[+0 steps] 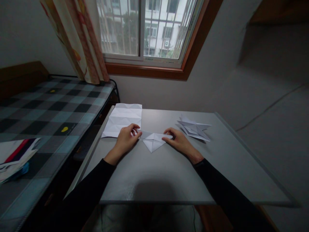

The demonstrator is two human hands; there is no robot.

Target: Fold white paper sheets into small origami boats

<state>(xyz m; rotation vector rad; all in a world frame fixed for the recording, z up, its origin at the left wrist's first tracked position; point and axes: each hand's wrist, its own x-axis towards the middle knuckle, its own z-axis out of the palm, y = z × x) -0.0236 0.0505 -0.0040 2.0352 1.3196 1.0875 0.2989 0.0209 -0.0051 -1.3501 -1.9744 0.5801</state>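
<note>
A white folded paper piece (pixel 153 141) with a downward point lies in the middle of the grey table (pixel 169 174). My left hand (pixel 126 139) pinches its left corner with curled fingers. My right hand (pixel 177 140) pinches its right corner, fingers closed on the paper. Both arms wear black sleeves.
A creased white sheet (pixel 123 120) lies at the table's far left corner. A pile of folded white paper shapes (pixel 193 129) rests at the far right. A bed with a checked cover (pixel 48 109) stands on the left, with papers (pixel 14 158) on it. A window and curtain are behind.
</note>
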